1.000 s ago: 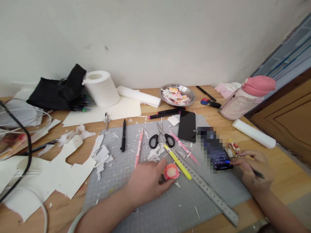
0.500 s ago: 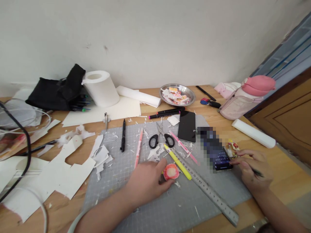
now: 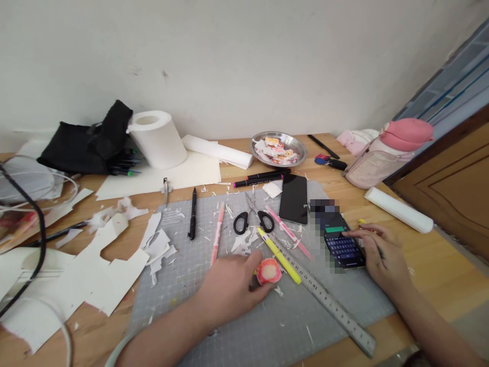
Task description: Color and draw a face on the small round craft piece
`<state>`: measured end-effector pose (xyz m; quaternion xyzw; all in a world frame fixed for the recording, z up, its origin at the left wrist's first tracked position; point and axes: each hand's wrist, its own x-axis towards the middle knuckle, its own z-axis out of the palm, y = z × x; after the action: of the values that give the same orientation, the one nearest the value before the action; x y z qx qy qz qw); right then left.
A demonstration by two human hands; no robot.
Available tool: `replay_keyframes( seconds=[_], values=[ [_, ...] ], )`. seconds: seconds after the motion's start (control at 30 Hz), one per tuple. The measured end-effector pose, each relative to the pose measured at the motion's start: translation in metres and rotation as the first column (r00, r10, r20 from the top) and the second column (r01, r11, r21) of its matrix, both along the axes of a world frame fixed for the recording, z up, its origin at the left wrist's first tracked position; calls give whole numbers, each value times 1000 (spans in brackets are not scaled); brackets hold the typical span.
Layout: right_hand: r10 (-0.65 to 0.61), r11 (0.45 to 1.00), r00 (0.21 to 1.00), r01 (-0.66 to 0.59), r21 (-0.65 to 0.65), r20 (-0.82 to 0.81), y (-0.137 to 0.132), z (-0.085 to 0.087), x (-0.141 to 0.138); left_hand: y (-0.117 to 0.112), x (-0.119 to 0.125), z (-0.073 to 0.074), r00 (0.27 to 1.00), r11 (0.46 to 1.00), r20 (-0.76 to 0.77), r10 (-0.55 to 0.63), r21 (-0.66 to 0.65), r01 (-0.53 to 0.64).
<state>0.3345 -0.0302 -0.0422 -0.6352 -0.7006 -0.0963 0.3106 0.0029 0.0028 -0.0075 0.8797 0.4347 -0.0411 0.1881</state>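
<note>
At the far left of a wooden desk lie white cut card sheets [image 3: 87, 275], with a black cable [image 3: 36, 224] looping over them. Behind them, against the wall, sits a black fabric pouch [image 3: 87, 145], and just beside it stands a white toilet paper roll [image 3: 156, 137].

A grey gridded cutting mat [image 3: 267, 321] covers the middle of the desk and is strewn with white paper scraps. On its left part lie a black pen [image 3: 192, 220] and a slim pink-orange marker [image 3: 217, 232].

The left hand [image 3: 229, 288] rests on the mat, its thumb and curled fingers closed around a small round pink-and-orange disc [image 3: 268, 271], which sits low on the mat near the centre. Behind the disc lie black-handled scissors [image 3: 254, 220]. Just beside the disc, a yellow highlighter [image 3: 278, 255] lies next to a long metal ruler [image 3: 328, 300] that slants toward the near right edge.

Further back are a dark switched-off phone [image 3: 293, 199] and a round steel dish [image 3: 278, 149] of printed cut-outs.

To the right, a lit smartphone [image 3: 344, 247] shows a keyboard. The right hand [image 3: 382, 257] hovers at its edge, with one fingertip stretched onto the screen. Whether its other fingers grip anything cannot be told.

Beyond it lie a white paper roll [image 3: 399, 210] and a pink-capped bottle [image 3: 385, 153].
</note>
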Motion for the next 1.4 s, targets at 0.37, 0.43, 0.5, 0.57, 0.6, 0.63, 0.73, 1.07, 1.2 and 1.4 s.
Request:
replay_keyframes(
  seconds=[0.37, 0.43, 0.5, 0.57, 0.6, 0.63, 0.73, 1.07, 1.2, 1.4],
  values=[
    [-5, 999, 998, 8, 54, -60, -3, 5, -3, 0, 0, -4, 1000, 999, 17, -8, 38, 7],
    [-14, 999, 998, 17, 52, -56, -2, 5, -3, 0, 0, -3, 1000, 999, 19, -9, 39, 8],
    [-19, 999, 998, 22, 49, -55, -2, 5, -4, -1, 0, -3, 1000, 999, 19, -12, 38, 11],
    [-19, 998, 998, 22, 50, -56, -1, 5, -4, -1, -1, -2, 1000, 999, 16, -10, 35, 9],
    [-19, 998, 998, 22, 51, -57, -1, 5, -4, -2, -1, -2, 1000, 999, 14, -8, 32, 7],
    [-19, 998, 998, 22, 51, -59, -1, 4, -4, -2, -1, -2, 1000, 1000, 12, -5, 29, 5],
    [-17, 999, 998, 20, 42, -65, -1, 4, -3, -1, -1, -2, 1000, 1000, 14, -2, 26, 2],
    [7, 997, 998, -2, 73, -67, -1, 5, -3, 0, 0, -2, 1000, 1000, 13, -1, 16, 1],
    [-2, 998, 997, 7, 64, -78, -1, 5, -3, 0, 0, -2, 1000, 1000, 18, -6, 13, 6],
    [-13, 999, 996, 17, 36, -93, -2, 2, -1, 0, -1, -2, 1000, 1000, 15, -7, 12, 6]
  ],
)
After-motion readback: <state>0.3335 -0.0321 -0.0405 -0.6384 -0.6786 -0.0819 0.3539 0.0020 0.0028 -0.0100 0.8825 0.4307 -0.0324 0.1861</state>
